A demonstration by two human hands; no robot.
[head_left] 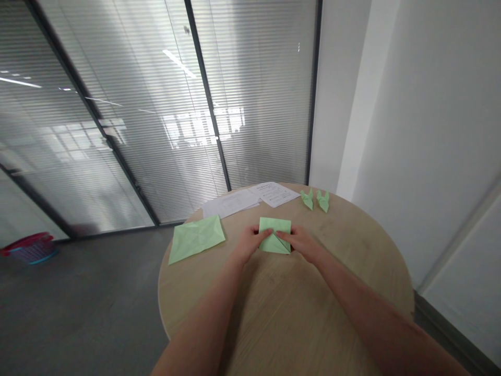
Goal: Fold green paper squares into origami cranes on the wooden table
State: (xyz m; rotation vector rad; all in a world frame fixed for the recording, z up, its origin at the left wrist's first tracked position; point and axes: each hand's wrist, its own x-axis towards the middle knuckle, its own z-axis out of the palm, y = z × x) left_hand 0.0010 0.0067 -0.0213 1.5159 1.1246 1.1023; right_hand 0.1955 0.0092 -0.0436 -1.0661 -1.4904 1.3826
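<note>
A square of folded green origami paper (275,244) is held between my two hands, just over the middle of the round table. My left hand (249,241) grips its left edge, thumb on top and fingers out of sight beneath. On the opposite edge, my right hand (302,242) pinches it the same way. Both thumbs press near the centre, where a diagonal crease or flap edge runs toward the lower right corner. To the left lies a larger green sheet (197,238) with crease marks.
Two small folded green paper figures (307,199) stand at the back right of the wooden table (282,313). Printed white sheets (276,194) lie along its far edge. On the floor at left is a red and blue basket (31,248). Glass panels with blinds (270,104) rise behind.
</note>
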